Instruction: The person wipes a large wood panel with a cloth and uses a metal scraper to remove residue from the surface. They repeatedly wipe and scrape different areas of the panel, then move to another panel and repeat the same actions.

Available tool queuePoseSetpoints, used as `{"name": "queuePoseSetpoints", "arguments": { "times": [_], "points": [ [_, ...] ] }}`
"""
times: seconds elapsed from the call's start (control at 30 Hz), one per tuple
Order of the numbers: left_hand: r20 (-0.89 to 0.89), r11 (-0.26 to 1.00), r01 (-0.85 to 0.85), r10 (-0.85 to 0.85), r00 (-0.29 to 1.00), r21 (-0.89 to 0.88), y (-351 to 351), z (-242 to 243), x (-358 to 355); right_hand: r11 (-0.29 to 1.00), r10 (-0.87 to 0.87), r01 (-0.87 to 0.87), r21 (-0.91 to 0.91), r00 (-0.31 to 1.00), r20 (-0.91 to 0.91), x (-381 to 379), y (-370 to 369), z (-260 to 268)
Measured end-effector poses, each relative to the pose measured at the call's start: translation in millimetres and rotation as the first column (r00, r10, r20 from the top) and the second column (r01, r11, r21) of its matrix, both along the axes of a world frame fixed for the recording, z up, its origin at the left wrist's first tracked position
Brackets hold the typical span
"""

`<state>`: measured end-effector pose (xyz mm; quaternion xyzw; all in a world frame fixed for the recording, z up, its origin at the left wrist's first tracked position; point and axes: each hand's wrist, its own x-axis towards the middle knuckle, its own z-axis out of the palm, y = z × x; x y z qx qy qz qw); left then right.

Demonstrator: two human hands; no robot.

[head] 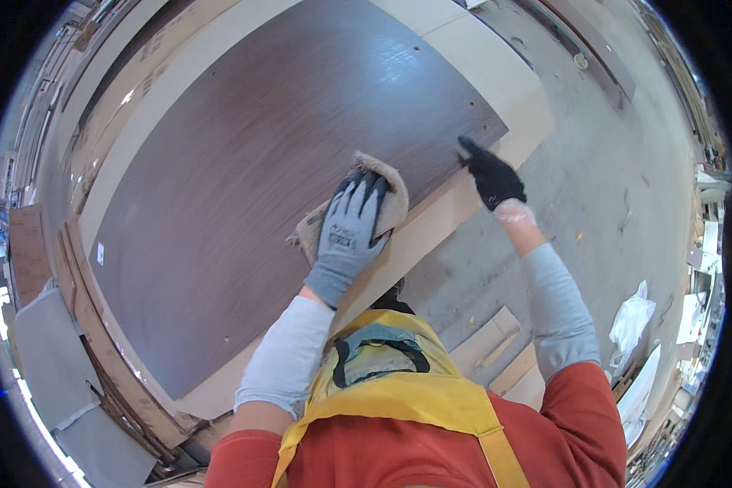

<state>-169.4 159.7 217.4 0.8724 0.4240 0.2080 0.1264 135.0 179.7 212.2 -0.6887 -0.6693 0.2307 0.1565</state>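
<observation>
My left hand, in a grey knit glove with dark fingertips, presses a folded tan cloth flat onto a large brown wood-grain panel. Part of the cloth sticks out on both sides of the palm. Near the panel's right corner is my right hand, in a black glove with clear plastic at the wrist. It appears to hold nothing, its fingers stretched toward the panel edge and slightly blurred; contact cannot be judged. Several small holes and a white label show on the panel.
Beneath the panel lies cardboard, its border showing around it. Stacked cardboard and a grey sheet are at the left. On the concrete floor lie cardboard pieces, a white plastic bag and a long dark board.
</observation>
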Motion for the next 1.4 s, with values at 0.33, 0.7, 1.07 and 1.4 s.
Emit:
{"name": "queuePoseSetpoints", "arguments": {
  "times": [0.33, 0.7, 1.07, 1.4],
  "points": [
    [0.003, 0.942, -0.334, 0.335, 0.942, -0.025, -107.4, 5.7, -196.9, 0.991, 0.12, -0.121, 0.065, 0.993, 0.014, -228.8, -102.6, 9.6],
    [0.103, 0.664, -0.744, 0.747, 0.656, -0.077, -294.0, 2.2, -490.8, 0.92, 0.39, -0.383, 0.082, 0.916, -0.095, -496.2, -220.2, 12.3],
    [0.642, 0.438, -0.587, 0.743, -0.19, -0.681, -355.0, 30.2, -564.0, 0.707, 0.452, -0.64, -0.301, 0.736, -0.504, -649.5, -282.9, 33.3],
    [0.567, 0.549, -0.244, 0.824, -0.002, -0.799, -258.3, 41.3, -516.1, 0.662, -0.621, -0.371, -0.651, 0.215, -0.754, -514.1, -258.0, 46.7]
  ]
}}
